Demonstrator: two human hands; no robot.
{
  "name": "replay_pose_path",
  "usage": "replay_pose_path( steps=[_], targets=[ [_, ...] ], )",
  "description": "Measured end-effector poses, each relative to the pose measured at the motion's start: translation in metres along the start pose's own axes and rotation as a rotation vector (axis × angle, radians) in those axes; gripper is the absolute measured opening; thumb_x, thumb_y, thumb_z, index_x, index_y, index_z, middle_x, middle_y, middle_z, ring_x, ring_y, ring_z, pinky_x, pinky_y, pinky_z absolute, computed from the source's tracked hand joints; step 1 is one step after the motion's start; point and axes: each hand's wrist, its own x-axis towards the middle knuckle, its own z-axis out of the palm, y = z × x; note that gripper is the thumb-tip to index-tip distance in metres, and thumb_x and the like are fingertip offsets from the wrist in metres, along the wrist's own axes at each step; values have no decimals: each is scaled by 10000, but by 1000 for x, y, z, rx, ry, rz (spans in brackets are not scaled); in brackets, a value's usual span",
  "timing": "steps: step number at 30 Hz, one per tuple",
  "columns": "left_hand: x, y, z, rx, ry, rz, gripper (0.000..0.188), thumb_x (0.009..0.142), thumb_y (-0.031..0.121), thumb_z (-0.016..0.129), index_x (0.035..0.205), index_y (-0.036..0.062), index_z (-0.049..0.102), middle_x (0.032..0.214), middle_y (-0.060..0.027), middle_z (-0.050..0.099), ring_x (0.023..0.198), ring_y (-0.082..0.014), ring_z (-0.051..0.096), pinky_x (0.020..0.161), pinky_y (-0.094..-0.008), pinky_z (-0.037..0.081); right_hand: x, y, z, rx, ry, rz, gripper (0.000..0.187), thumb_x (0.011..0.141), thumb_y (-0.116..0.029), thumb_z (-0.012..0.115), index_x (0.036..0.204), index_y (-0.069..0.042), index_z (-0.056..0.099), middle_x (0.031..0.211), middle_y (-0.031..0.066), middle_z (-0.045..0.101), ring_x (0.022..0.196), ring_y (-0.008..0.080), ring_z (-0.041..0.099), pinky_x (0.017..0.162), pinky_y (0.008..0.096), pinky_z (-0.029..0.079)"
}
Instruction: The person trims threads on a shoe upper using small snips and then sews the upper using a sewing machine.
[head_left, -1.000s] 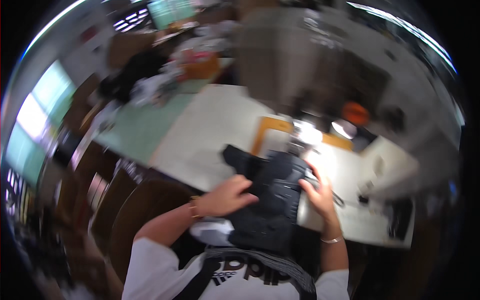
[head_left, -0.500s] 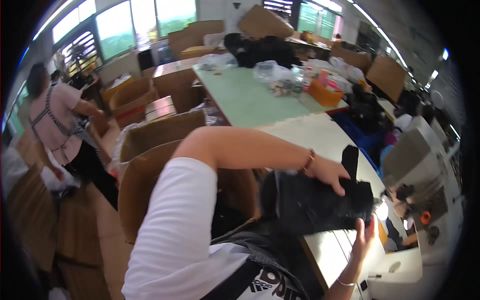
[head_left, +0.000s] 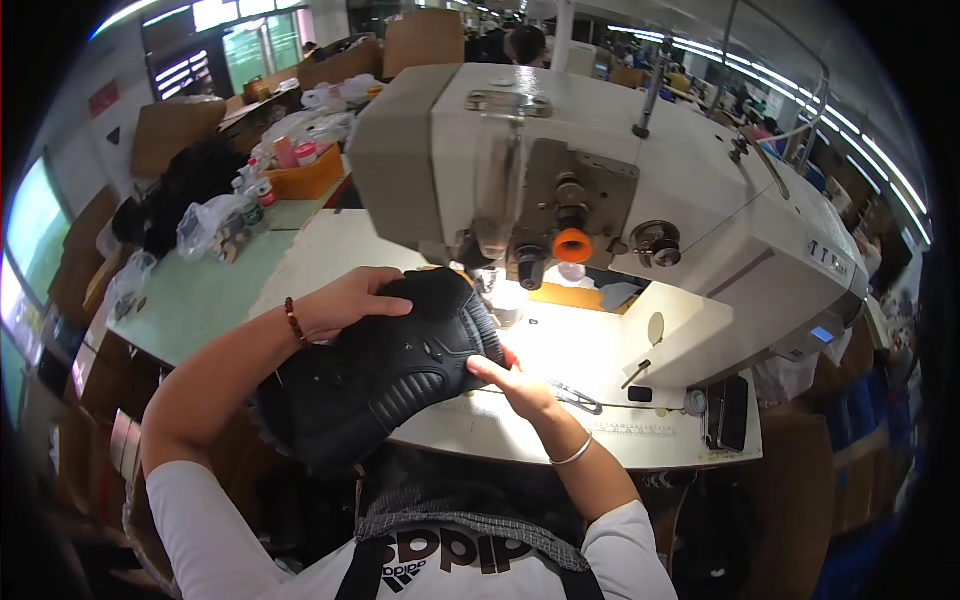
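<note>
Between my two hands is a black moulded piece (head_left: 345, 385) with ribbed raised panels, stitching and a padded flap at its upper end; its exact kind I cannot tell. It tilts in the air in front of the sewing machine (head_left: 700, 190), over the near edge of the white table. My left hand (head_left: 350, 305) grips the upper left side, thumb across the black surface. On the right end, my right hand (head_left: 512, 382) is closed, thumb on top and fingers mostly hidden behind the piece. The lit needle area lies just beyond its upper end.
On the machine's white bed are metal scissors (head_left: 577, 398), a printed ruler strip (head_left: 630, 429) and a dark case (head_left: 727, 415). A green table (head_left: 180, 310) at the left bears plastic bags and an orange bin (head_left: 308, 180). Cardboard boxes stand farther off.
My view has swung right, from the boxes and a person at the left to the sewing machine. The black piece has turned, showing its ribbed face. Both hands still hold it.
</note>
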Motion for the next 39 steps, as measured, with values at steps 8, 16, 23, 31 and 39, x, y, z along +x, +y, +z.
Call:
replay_pose_path(
  steps=[8,16,23,31,39],
  targets=[
    [38,8,7,102,17,210,464,841,112,718,1256,-32,566,1220,-85,613,1115,-167,576,948,-303,479,-2,5,-9,34,195,29,305,898,-87,680,1169,42,620,1060,69,676,951,122,628,869,264,501],
    [72,1,-28,-77,-128,116,414,833,131,751,1205,22,608,1181,-63,629,1052,-141,606,922,-300,501,10,5,-16,-145,315,21,139,883,-71,699,978,28,680,912,48,689,851,92,632,791,241,506],
    [77,-16,-18,-385,-119,-1,305,831,109,746,1114,56,646,1097,-17,643,1002,-121,589,892,-303,484,2,-5,-18,-115,324,-158,252,882,15,653,1126,66,617,1020,85,659,942,140,630,862,275,526],
    [67,-35,-1,-409,28,39,256,836,99,735,1075,65,652,1058,-1,643,975,-117,580,876,-303,475,5,-3,-40,-106,172,-378,345,906,29,606,1244,79,556,1132,108,645,1034,160,611,934,297,497],
    [54,-12,35,-318,147,162,185,841,61,703,1016,60,643,975,15,622,903,-117,565,846,-309,460,5,6,-37,-65,223,-464,384,882,10,645,1252,45,546,1146,91,628,1054,173,605,963,320,483]
  ],
)
